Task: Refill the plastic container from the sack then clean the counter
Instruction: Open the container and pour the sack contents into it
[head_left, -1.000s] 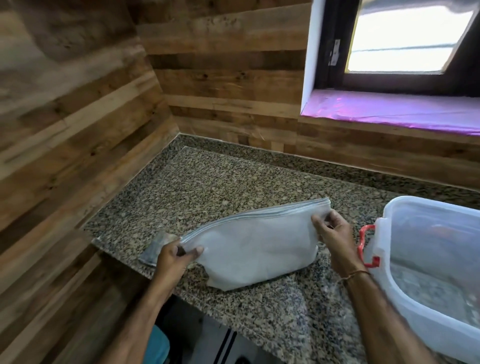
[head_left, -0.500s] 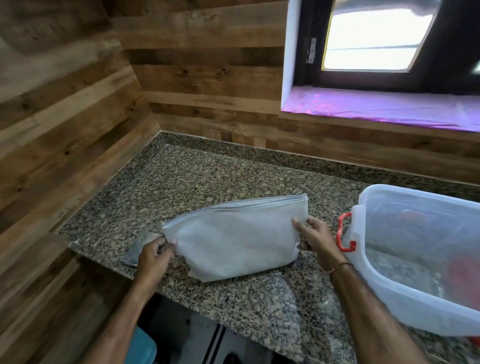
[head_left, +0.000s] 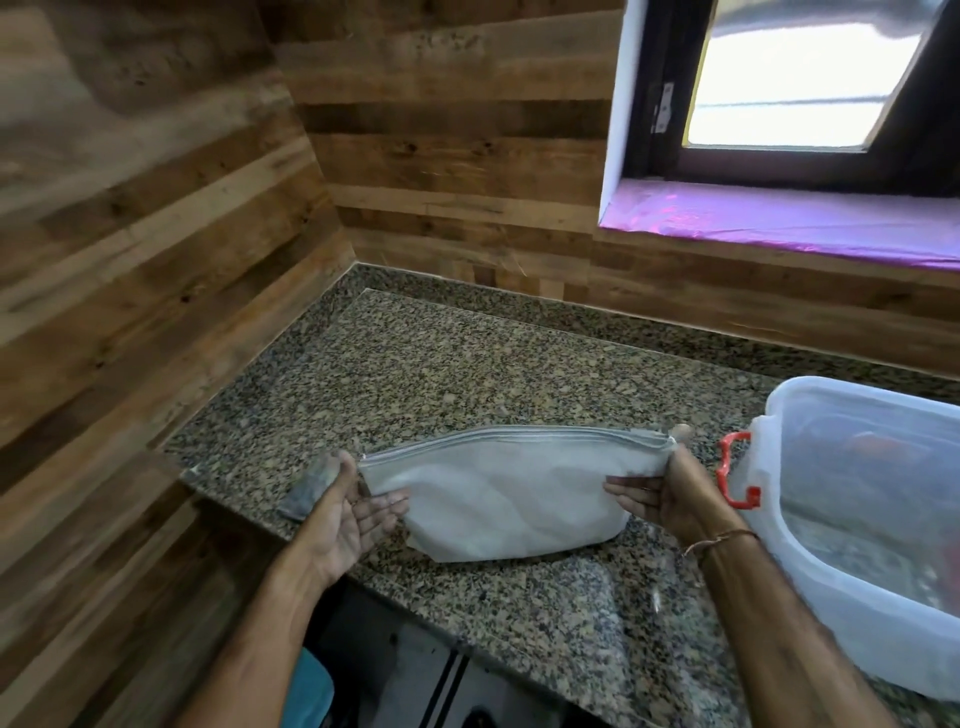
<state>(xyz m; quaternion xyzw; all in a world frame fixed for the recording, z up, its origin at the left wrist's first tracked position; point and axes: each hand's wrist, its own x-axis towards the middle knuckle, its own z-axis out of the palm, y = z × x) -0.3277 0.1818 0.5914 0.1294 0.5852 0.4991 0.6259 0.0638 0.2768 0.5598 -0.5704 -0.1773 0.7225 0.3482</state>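
Note:
A folded white sack (head_left: 509, 493) is stretched flat just above the granite counter (head_left: 467, 374), its long folded edge on top. My left hand (head_left: 348, 509) holds the sack's left end, palm turned up, fingers in front of the cloth and thumb behind. My right hand (head_left: 670, 493) pinches the right end, thumb behind the top corner and fingers lying across the front. The translucent plastic container (head_left: 810, 387) with a red clip handle (head_left: 735, 467) stands open at the right, close to my right wrist.
A small grey cloth (head_left: 311, 488) lies at the counter's left front corner, partly behind my left hand. Wood-panelled walls close the left and back sides. A window sill with purple foil (head_left: 779, 218) runs above the back right.
Both hands have changed their hold on the sack's ends, palms now turned up. The sack is pulled out straighter between them.

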